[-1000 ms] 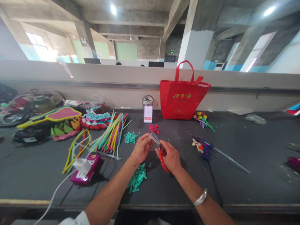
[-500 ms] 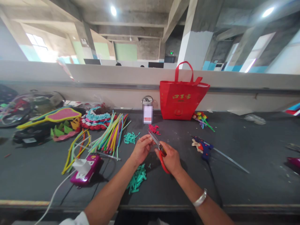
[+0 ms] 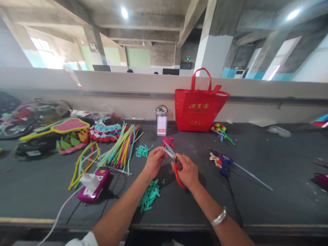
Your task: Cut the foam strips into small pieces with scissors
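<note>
My right hand (image 3: 188,172) grips red-handled scissors (image 3: 174,162), whose blades point up and left toward my left hand. My left hand (image 3: 153,162) has its fingers pinched together at the blade tips; what it holds is too small to make out. Both hands hover over the dark table (image 3: 269,201). Under my left wrist lies a heap of cut teal pieces (image 3: 150,194). A smaller teal heap (image 3: 142,150) and some red pieces (image 3: 168,140) lie just beyond my hands.
A bundle of coloured pipe cleaners (image 3: 121,147) and a purple glue gun (image 3: 94,186) with a white cord lie to the left. A blue glue gun (image 3: 222,162) lies to the right. A red tote bag (image 3: 200,107) and a small jar (image 3: 161,121) stand at the back.
Both hands stay in place over the table; the scissors shift only slightly. The view has drifted a little.
</note>
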A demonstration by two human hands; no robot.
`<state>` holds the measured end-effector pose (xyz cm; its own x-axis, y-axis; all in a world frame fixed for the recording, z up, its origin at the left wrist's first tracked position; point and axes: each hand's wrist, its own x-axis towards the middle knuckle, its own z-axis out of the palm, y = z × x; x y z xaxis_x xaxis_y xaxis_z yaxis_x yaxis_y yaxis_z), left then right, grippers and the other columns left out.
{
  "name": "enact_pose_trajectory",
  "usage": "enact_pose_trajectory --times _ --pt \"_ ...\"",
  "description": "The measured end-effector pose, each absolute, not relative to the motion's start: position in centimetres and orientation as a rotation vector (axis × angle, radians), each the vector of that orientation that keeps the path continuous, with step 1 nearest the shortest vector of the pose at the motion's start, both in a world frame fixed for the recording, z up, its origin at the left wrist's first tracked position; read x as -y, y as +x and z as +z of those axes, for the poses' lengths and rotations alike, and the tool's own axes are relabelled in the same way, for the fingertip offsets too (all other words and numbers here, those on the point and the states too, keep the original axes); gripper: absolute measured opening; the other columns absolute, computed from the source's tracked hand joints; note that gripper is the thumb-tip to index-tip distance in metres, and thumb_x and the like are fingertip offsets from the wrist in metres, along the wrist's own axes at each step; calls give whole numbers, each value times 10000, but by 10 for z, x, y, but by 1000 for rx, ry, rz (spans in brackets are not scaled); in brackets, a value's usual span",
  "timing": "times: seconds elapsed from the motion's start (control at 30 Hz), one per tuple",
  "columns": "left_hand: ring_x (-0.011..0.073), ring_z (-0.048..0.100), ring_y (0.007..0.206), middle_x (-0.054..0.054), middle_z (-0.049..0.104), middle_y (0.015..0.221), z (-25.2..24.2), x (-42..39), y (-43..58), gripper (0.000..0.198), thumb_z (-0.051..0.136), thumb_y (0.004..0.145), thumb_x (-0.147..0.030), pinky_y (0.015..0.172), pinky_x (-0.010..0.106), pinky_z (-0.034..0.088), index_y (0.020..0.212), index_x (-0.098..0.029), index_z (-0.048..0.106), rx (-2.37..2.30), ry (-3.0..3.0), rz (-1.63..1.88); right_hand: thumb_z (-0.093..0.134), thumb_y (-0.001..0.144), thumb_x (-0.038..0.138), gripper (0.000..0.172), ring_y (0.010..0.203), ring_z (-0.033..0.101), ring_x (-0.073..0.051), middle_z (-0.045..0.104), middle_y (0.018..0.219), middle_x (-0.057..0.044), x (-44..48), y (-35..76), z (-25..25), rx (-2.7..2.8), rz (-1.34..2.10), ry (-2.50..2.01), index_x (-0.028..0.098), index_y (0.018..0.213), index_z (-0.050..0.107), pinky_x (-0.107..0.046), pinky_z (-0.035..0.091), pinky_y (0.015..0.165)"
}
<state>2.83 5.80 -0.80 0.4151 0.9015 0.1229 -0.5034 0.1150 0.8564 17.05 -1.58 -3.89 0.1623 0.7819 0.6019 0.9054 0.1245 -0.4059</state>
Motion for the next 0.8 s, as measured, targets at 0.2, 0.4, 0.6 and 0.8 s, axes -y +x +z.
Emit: enact_pose_trajectory --times 0.2,0.4,0.6,0.8 --pt "107 521 602 -12 589 606 -9 -58 28 76 672 671 -226 664 240 401 666 -160 635 -623 1127 1126 488 889 372 286 737 657 -159 705 848 -19 12 176 -46 1563 -190 -1773 248 1112 617 -219 433 652" --pt "111 510 600 -10 600 612 -16 -69 25 85 667 636 -239 623 229 383 654 -157 652 -925 1255 1274 502 862 435 346 656 658 -165 714 777 -33 6 185 -50 1428 -196 -1770 212 1090 636 -221 414 603" --pt "124 502 522 11 599 563 9 -102 -10 130 647 618 -283 536 238 357 627 -154 645 -1236 1380 1239 484 854 490 431 698 664 -190 722 822 -80 6 193 -49 1254 -185 -1765 170 1094 643 -247 440 633" --pt "166 535 563 7 579 504 16 -130 -45 40 640 611 -216 547 259 326 590 -183 649 -1714 1866 956 479 843 495 450 717 666 -203 723 834 -89 5 196 -50 1220 -138 -1732 168 1106 641 -265 456 652"
